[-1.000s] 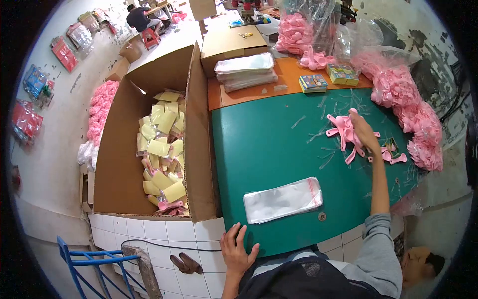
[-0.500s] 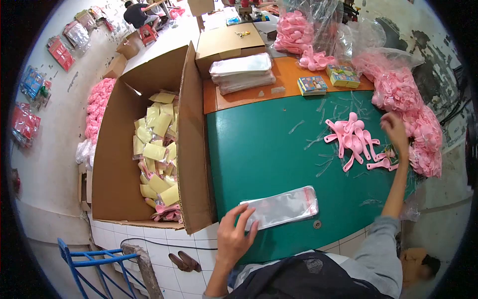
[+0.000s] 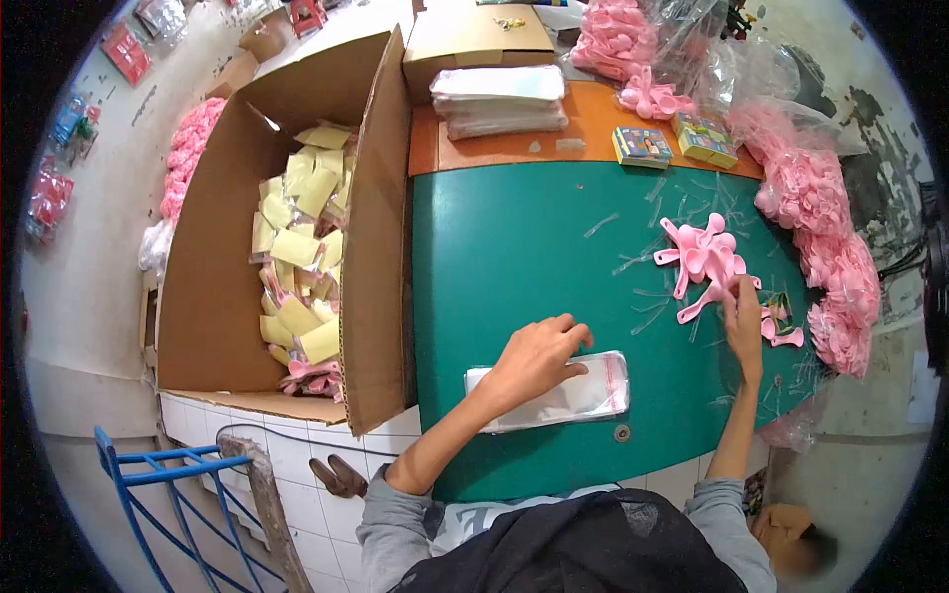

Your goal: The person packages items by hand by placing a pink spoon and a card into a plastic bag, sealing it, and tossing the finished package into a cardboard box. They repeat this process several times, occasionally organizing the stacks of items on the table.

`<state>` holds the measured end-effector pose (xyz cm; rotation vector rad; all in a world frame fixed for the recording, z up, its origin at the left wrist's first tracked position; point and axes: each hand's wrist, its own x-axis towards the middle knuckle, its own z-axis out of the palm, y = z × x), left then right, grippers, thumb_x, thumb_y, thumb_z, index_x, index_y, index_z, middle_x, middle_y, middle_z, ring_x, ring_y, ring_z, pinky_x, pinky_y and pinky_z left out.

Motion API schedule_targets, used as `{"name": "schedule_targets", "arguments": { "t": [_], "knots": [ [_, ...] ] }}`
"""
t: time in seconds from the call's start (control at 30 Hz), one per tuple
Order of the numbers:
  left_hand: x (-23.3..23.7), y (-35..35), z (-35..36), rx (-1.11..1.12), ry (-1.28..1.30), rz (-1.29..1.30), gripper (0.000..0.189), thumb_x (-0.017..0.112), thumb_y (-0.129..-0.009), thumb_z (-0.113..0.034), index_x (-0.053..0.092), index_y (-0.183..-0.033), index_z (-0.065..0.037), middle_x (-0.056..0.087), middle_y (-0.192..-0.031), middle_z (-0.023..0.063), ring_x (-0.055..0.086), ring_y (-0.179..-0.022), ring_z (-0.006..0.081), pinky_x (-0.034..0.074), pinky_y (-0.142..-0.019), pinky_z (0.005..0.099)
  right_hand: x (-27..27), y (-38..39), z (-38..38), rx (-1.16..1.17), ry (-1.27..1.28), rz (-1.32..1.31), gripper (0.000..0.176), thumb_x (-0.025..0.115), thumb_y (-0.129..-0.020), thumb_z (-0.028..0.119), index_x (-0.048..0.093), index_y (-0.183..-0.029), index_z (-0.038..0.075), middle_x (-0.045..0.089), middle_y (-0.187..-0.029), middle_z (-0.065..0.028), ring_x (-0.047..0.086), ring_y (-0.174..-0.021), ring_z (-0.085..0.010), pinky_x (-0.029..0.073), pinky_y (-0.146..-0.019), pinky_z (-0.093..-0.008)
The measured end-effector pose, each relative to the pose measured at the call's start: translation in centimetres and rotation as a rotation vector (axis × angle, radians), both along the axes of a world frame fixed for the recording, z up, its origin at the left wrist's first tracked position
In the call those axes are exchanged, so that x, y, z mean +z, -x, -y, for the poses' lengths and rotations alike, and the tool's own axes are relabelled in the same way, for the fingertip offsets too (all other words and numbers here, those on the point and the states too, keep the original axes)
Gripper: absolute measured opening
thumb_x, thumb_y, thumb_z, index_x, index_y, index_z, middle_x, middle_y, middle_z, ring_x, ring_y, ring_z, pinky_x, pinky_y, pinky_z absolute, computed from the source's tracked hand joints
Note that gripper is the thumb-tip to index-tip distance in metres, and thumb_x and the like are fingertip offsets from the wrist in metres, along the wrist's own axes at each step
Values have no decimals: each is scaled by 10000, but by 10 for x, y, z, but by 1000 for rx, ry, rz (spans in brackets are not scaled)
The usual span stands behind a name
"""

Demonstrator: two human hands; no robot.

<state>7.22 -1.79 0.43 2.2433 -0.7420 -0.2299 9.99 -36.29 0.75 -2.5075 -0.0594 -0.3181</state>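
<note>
My left hand (image 3: 542, 362) hovers at the stack of clear plastic sleeves (image 3: 593, 387), its fingers apart and nothing held. My right hand (image 3: 742, 321) reaches into the pile of pink spoons (image 3: 704, 252) on the green table (image 3: 514, 257); its fingertips are at a spoon on the near right side of the pile, and whether they grip it is too small to tell. Several more pink spoons (image 3: 787, 336) lie just right of that hand. Thin clear plastic strips are scattered around the pile.
A tall cardboard box (image 3: 381, 237) holding yellow-backed packets (image 3: 297, 247) stands left of the table. Stacked sleeves (image 3: 499, 99) and small card stacks (image 3: 643, 145) sit on the orange strip. Bags of pink spoons (image 3: 811, 208) line the right edge.
The view has shifted, and the far person is out of frame. My left hand has moved right over the sleeves. My right hand has come down and left to the near side of the spoon pile.
</note>
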Motion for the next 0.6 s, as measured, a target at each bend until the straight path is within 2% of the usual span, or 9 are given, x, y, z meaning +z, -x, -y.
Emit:
{"name": "schedule_targets", "arguments": {
  "t": [0.07, 0.1, 0.2, 0.3, 0.4, 0.47, 0.5, 0.57, 0.6],
  "knots": [
    [-6, -1, -1, -16, -10, -40, 213, 687, -745, -181, 603, -914, -81, 585, -871, 81, 605, -805, 257, 496, -680, 367, 21, 10, -18, -165, -199, -144, 124, 466, -917, 96, 495, -991, 1, 499, -885, -145, 487, -838, -237, 411, -766, -322],
    [-7, -1, -1, -9, 11, -61, 197, 683, -747, -173, 605, -901, -78, 589, -855, 80, 608, -795, 256, 496, -670, 367, 22, 13, -19, -130, -80, -67, 138, 436, -931, 94, 495, -1011, -1, 511, -943, -148, 512, -840, -266, 421, -775, -345],
    [-6, -3, -2, 10, 64, -84, 150, 670, -755, -154, 612, -866, -73, 608, -812, 78, 621, -763, 251, 495, -643, 365, 26, 21, -31, -18, 217, 213, 163, 431, -927, 72, 506, -1055, 5, 508, -966, -135, 543, -789, -286, 434, -773, -371],
    [-2, -3, -5, 36, 92, -56, 114, 659, -764, -146, 616, -844, -77, 639, -794, 73, 638, -734, 244, 496, -626, 359, 40, 31, -52, 16, 423, 307, 198, 438, -918, 50, 510, -1094, -3, 501, -993, -133, 565, -737, -253, 470, -711, -334],
    [1, -4, -9, 58, 92, -68, 103, 654, -769, -145, 617, -839, -79, 665, -813, 69, 651, -729, 237, 501, -629, 353, 61, 41, -79, 6, 3, 21, 224, 496, -890, 20, 520, -1111, -9, 532, -970, -111, 581, -744, -183, 491, -679, -278],
    [8, -4, -11, 70, 52, -96, 106, 653, -769, -142, 615, -842, -76, 674, -839, 68, 658, -747, 232, 508, -648, 345, 62, 48, -97, -46, -232, 68, 224, 532, -871, 3, 530, -1095, 0, 548, -944, -88, 580, -746, -138, 496, -656, -249],
    [5, -5, -12, 69, 136, -58, 104, 642, -771, -123, 596, -843, -63, 675, -827, 70, 658, -744, 237, 508, -640, 353, 62, 50, -105, -70, -350, 93, 226, 550, -862, -6, 536, -1087, 5, 556, -931, -77, 580, -746, -115, 498, -645, -234],
    [-2, -4, -12, 67, 302, 16, 105, 620, -776, -86, 558, -845, -38, 675, -804, 74, 656, -738, 247, 507, -625, 370, 62, 53, -117, -29, -413, 105, 221, 570, -859, -3, 541, -1077, 13, 562, -894, -52, 580, -761, -105, 501, -652, -239],
    [-1, -4, -13, 63, 409, -73, 114, 612, -787, -71, 539, -865, -32, 677, -807, 79, 661, -760, 230, 511, -632, 356, 62, 53, -121, -8, -446, 113, 219, 579, -857, -2, 543, -1072, 17, 566, -875, -40, 580, -769, -99, 502, -656, -241]
  ]
}}
